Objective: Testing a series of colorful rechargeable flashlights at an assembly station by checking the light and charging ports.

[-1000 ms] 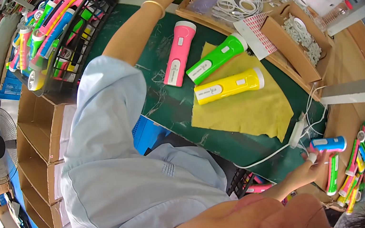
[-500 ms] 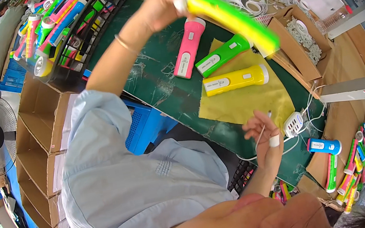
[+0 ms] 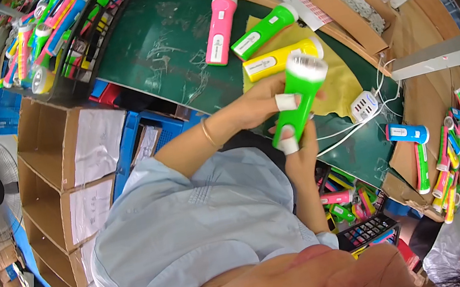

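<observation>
A green flashlight [image 3: 301,98] with a clear-and-white lens end stands tilted, lens end away from me, between my two hands. My left hand [image 3: 263,103] is closed round its upper body, the white-taped thumb lying across it. Lower on the body my right hand [image 3: 299,147] grips it, also with a taped thumb. White cables [image 3: 341,132] run from a white multi-port USB charger [image 3: 364,106] to behind my right hand; their ends are hidden. Beyond the hands lie a yellow flashlight [image 3: 268,63], another green flashlight [image 3: 265,31] and a pink flashlight [image 3: 220,29].
A yellow cloth [image 3: 345,85] lies on the green table [image 3: 164,39]. A black crate [image 3: 82,55] of flashlights stands far left, above cardboard compartments [image 3: 70,152]. Cable coils and a small cardboard box [image 3: 354,31] fill the far right. A blue flashlight [image 3: 408,133] lies near piled flashlights at right.
My left hand has brought the green-and-yellow flashlight down from the far side to my right hand. Both hands now hold it. The view has shifted a little.
</observation>
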{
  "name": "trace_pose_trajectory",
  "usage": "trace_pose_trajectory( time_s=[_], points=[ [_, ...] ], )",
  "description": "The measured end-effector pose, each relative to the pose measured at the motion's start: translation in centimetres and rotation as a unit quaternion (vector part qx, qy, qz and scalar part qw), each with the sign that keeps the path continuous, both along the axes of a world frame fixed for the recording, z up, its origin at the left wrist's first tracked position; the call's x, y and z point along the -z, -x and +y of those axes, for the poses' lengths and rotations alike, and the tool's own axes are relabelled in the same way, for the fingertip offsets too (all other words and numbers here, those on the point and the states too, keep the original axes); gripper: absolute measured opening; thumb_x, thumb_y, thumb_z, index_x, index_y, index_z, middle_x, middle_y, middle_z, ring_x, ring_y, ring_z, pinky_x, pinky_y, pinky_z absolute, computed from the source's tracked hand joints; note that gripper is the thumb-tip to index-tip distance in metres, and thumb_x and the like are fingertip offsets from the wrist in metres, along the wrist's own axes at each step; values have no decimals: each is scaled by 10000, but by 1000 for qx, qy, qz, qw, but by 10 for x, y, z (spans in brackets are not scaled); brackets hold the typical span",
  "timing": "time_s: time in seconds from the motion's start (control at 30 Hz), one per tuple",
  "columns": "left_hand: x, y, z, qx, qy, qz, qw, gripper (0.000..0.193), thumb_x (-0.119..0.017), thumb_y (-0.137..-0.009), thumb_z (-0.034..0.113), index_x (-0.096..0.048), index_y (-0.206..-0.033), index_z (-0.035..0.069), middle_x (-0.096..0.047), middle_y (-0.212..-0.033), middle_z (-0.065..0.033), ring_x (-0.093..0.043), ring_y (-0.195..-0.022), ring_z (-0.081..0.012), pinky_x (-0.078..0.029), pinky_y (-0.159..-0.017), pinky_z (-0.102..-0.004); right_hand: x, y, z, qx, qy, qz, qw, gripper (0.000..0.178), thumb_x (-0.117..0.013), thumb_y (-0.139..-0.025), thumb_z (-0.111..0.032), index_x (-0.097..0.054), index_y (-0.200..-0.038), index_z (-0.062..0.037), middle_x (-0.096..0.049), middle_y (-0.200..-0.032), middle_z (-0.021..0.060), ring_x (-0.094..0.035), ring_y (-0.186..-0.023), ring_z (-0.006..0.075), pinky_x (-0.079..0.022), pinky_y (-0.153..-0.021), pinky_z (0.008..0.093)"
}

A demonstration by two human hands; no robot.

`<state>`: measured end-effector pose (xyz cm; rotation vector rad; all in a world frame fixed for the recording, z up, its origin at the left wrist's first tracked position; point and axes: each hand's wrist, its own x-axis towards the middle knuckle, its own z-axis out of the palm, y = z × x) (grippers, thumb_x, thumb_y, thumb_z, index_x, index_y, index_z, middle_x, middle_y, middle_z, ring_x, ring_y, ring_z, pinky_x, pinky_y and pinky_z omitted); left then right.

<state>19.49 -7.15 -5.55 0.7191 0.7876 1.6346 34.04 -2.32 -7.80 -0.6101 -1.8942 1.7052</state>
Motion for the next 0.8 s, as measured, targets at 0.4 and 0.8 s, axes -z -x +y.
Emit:
trace_pose_trajectory(
  time_s=[0.4, 0.8],
  points=[
    [-11, -12, 26, -24, 82, -177, 981, 232, -541, -858, 213, -474, -1017, 58, -545, -814, -83, -566, -649, -175, -493, -577, -306, 11, -32, 18, 159, -15, -29, 987, 356, -370, -926, -110, -360, -1267, -5, -407, -642, -27, -344, -511, 23, -262, -438, 167],
    [-2, 13, 51, -118, 78, 226, 964, 427, -518, -818, 106, -339, -1198, 33, -522, -994, -86, -588, -859, -191, -488, -757, -342, -4, -40, 49, 84, 57, 9, 995, 229, -544, -880, -157, -631, -1005, 13, -458, -725, -24, -384, -612, 46, -291, -528, 177]
  ],
)
